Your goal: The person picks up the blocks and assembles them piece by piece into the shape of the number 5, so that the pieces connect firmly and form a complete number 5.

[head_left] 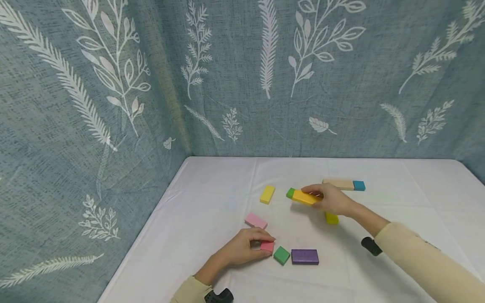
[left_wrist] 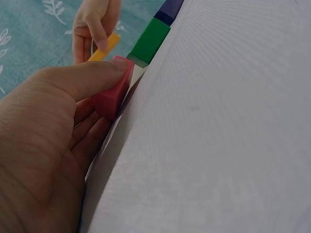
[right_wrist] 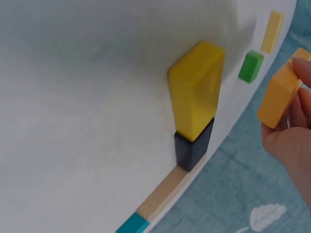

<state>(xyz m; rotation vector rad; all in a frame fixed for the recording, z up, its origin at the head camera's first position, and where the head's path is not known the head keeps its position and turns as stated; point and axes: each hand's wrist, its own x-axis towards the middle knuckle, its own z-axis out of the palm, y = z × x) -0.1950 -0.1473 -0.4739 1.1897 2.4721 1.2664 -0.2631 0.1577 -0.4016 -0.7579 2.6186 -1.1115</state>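
Note:
My left hand [head_left: 244,247] pinches a red block [head_left: 267,246] between thumb and fingers, low at the tabletop. Just right of it lie a green block [head_left: 281,255] and a purple block [head_left: 305,256]; the left wrist view shows them in line with the red block [left_wrist: 112,97]. My right hand [head_left: 333,199] grips an orange-yellow block [head_left: 304,198], raised above the table in the right wrist view. Below that hand are a yellow block [head_left: 331,218] and a black block [right_wrist: 194,146], the black one hidden in the head view. Beyond the held block sits a small bright green block [head_left: 290,193].
A beige plank [head_left: 341,184] with a blue block [head_left: 359,185] at its end lies toward the back right. Left of the right hand is a light yellow block [head_left: 267,195]; a pink block [head_left: 256,220] lies behind the left hand. A patterned curtain [head_left: 242,118] borders the white table [head_left: 212,189].

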